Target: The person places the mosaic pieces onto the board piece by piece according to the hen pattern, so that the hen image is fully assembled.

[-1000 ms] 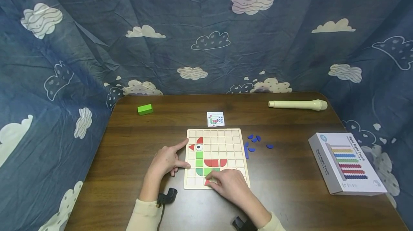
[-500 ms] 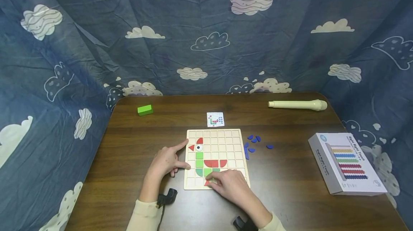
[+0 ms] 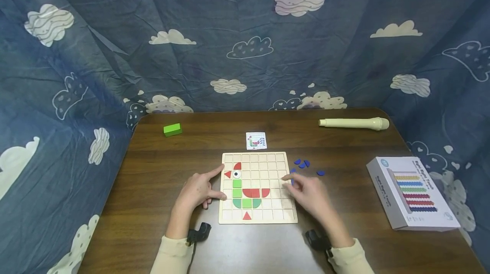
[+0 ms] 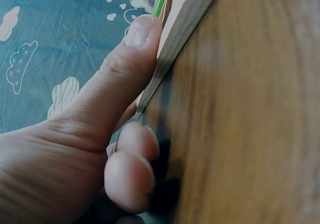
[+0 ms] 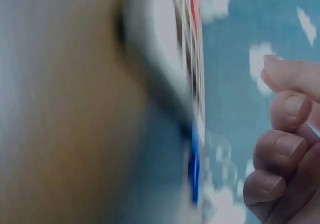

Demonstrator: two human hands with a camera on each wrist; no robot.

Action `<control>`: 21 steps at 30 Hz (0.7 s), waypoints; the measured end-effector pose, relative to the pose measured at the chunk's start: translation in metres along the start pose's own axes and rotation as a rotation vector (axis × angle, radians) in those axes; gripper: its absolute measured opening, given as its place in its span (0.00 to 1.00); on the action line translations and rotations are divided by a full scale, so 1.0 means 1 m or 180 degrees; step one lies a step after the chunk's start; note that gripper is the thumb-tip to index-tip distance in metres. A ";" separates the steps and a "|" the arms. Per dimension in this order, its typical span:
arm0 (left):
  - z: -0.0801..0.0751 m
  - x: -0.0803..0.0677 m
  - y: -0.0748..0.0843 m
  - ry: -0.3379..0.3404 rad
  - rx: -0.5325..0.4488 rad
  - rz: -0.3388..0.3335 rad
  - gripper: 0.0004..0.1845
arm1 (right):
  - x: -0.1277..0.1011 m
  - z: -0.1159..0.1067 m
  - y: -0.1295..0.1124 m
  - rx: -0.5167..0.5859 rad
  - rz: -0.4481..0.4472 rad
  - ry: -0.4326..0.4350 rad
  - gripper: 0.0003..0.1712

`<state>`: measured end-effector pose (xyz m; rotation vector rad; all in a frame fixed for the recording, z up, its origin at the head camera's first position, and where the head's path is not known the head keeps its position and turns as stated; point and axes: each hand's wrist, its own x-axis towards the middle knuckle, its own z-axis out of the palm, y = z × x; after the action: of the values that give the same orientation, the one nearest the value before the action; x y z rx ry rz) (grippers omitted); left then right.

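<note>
A square wooden grid board (image 3: 273,164) carries red, green and white pieces that form a bird. A red triangle (image 3: 246,215) lies in its bottom row, below a green square (image 3: 246,203). My left hand (image 3: 196,191) rests at the board's left edge, with index finger and thumb extended against it. In the left wrist view the thumb (image 4: 112,79) touches the board's side. My right hand (image 3: 311,193) hovers over the right edge, fingers loosely bent and holding nothing. It partly hides blue pieces (image 3: 292,171) beside the board.
More blue half-round pieces (image 3: 302,165) lie right of the board. A picture card (image 3: 255,141) sits behind it. Farther out are a green block (image 3: 172,129), a cream microphone-shaped object (image 3: 352,124) and a white box (image 3: 413,193).
My right hand has let go of the red triangle, leaving it in the bottom row, and has moved right and away to the board's right edge. The left hand stays put.
</note>
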<state>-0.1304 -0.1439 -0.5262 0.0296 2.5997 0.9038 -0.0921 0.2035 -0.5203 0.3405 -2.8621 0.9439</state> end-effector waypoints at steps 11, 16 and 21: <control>0.000 0.000 0.001 0.0001 0.0011 0.0019 0.57 | 0.018 -0.020 0.051 -0.0562 0.0467 -0.0362 0.12; 0.000 -0.002 0.001 0.0009 0.0024 0.0046 0.57 | 0.018 -0.016 0.052 -0.0546 0.0449 -0.0345 0.07; 0.001 -0.002 0.000 0.0028 0.0045 0.0075 0.56 | 0.018 -0.015 0.057 -0.0513 0.0494 -0.0321 0.11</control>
<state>-0.1281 -0.1435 -0.5256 0.0606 2.6192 0.8957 -0.1230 0.2534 -0.5377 0.1567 -3.0690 0.7305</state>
